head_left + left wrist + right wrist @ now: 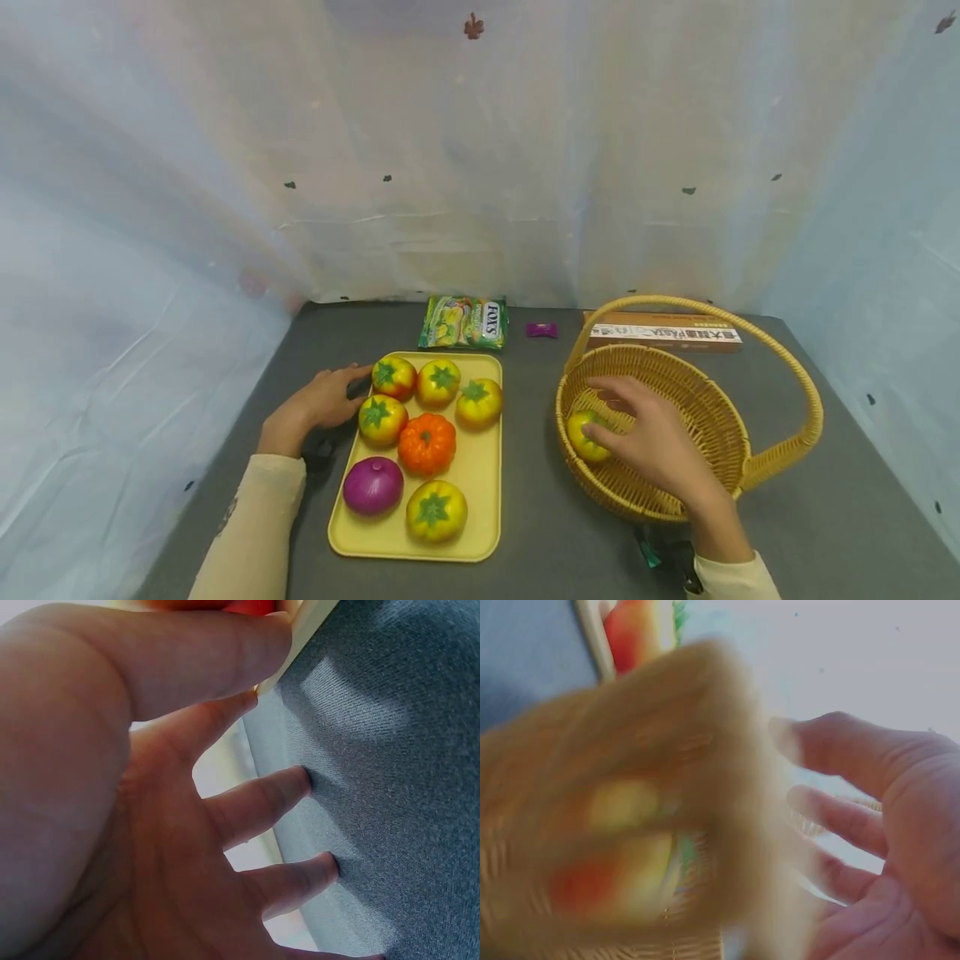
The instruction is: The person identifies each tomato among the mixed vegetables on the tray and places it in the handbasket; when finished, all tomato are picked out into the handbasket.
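Observation:
My left hand (322, 398) is at the left rim of a yellow tray (480, 508). In the left wrist view its thumb and index fingertip touch the rim, and other fingertips rest on the table. On the tray lie several yellow-red persimmon-like fruits (394, 376), an orange pumpkin (427, 444) and a purple onion (372, 486). My right hand (647, 429) reaches over a wicker basket (712, 408) with fingers spread and nothing between them. Another persimmon-like fruit (587, 436) lies inside at the basket's left, by the thumb. Blurred wicker partly covers it in the right wrist view.
A green FOX'S packet (465, 322) lies behind the tray, with a small purple wrapped sweet (542, 330) to its right. A pasta box (663, 331) lies behind the basket. The basket's tall handle (780, 354) arches over its right side. Pale curtains (480, 167) surround the grey table.

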